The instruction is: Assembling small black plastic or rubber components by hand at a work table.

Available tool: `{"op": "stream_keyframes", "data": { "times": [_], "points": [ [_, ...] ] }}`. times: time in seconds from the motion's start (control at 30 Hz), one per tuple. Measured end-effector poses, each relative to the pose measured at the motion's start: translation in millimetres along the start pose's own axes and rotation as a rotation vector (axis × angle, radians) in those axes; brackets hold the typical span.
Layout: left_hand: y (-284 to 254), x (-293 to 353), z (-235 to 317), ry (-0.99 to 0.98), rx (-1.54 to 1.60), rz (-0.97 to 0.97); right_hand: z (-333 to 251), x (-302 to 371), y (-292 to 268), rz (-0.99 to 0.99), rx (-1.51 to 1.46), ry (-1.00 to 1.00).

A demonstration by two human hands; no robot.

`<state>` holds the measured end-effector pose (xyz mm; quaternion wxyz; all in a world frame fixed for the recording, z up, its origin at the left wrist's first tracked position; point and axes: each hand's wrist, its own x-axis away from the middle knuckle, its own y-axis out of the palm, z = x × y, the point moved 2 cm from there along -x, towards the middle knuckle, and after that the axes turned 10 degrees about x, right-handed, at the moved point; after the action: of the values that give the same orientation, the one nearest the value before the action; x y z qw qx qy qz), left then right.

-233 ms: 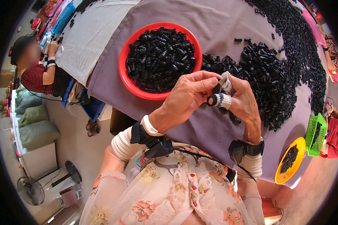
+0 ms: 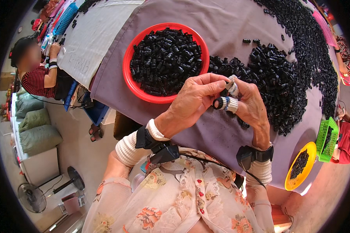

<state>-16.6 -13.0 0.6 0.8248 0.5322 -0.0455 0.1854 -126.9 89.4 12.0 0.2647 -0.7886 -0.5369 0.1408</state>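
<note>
My left hand (image 2: 192,99) and my right hand (image 2: 251,101) meet over the near side of the table. Thumb and forefinger of the left are pinched together, with a small black plastic piece (image 2: 224,93) held between the two hands and partly hidden by the fingers. Whitish cloth finger covers (image 2: 232,104) wrap the thumb and a finger of my right hand, which also closes on the piece. Just beyond my left hand stands a red basin (image 2: 129,79) full of short, tube-like black pieces (image 2: 163,62). A heap of similar pieces (image 2: 274,85) lies beside my right hand.
A purple-grey cloth (image 2: 116,73) covers the table. More black pieces (image 2: 311,46) spread along its far right. A yellow plate (image 2: 289,180) and a green basket (image 2: 322,138) sit at the right edge. Another person (image 2: 39,77) works at the left; a fan (image 2: 32,197) stands on the floor.
Almost nothing differs. The fingertips of my right hand have shifted very slightly against the left ones; both hands stay in the same place.
</note>
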Motion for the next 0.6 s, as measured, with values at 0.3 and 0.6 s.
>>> {"op": "stream_keyframes", "data": {
  "times": [0.3,0.6],
  "points": [
    [-2.2,-0.4,-0.9,0.02,-0.02,0.0,1.0,0.3,4.0,0.01,-0.055,-0.026],
    [-3.2,-0.1,-2.5,0.021,-0.027,0.032,1.6,0.2,6.1,0.003,-0.04,-0.039]
  ]
}}
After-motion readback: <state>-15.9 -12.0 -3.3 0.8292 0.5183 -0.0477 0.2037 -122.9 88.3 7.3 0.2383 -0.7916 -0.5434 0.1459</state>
